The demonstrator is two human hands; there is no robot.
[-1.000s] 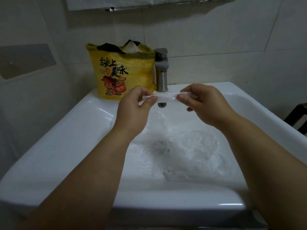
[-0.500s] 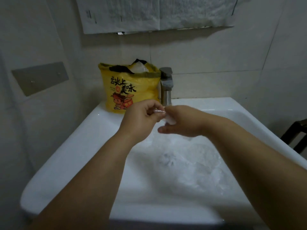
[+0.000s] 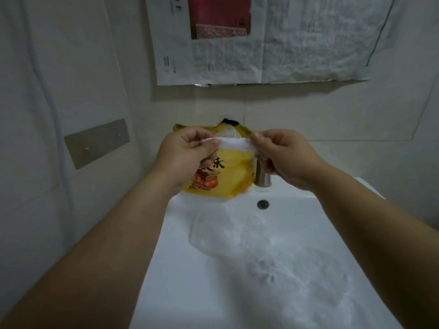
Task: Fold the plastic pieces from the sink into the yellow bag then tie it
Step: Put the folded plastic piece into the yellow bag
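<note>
I see left hand and right hand each pinching one end of a folded plastic strip, held taut at frame centre before the yellow bag mouth, likely lining up the drop; bag already holds stuffed plastic, loose plastic pieces remain in the sink.

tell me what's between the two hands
In the head view, a folded strip of whitish plastic spans the gap, one end pinched by the left hand, the other by the right hand, in front of the yellow bag.
</note>
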